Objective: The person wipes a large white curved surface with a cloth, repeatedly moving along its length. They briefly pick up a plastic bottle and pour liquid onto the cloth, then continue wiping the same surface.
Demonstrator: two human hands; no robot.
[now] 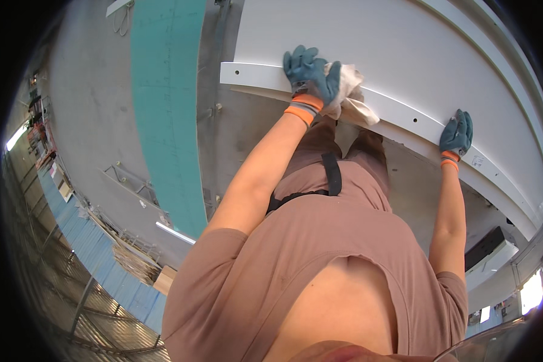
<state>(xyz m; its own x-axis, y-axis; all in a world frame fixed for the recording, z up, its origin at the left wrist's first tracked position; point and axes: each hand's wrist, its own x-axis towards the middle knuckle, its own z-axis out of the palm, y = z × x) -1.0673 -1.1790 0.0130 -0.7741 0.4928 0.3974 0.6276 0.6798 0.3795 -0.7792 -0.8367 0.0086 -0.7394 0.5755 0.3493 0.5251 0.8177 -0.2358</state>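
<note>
My left hand (pixel 311 73), in a blue-grey coated glove with an orange cuff, is at the near edge of a large white panel (pixel 350 30). A crumpled off-white cloth (pixel 351 96) is gripped at its thumb side and hangs over the edge; the palm side is hidden. Along that edge runs a white strip (pixel 392 108) with small round holes. Farther right, my right hand (pixel 457 134), gloved the same way, rests on this strip with its fingers extended and nothing visible in it. A small printed label (pixel 478 161) sits just beside it.
Left of the panel, a long teal board (pixel 168 114) stretches across the grey floor (pixel 90 114). Metal frame parts (pixel 130 181) stand past it. Long white pieces (pixel 495 39) lie at the panel's far right. A black-and-white box-like object (pixel 492 253) is near my right elbow.
</note>
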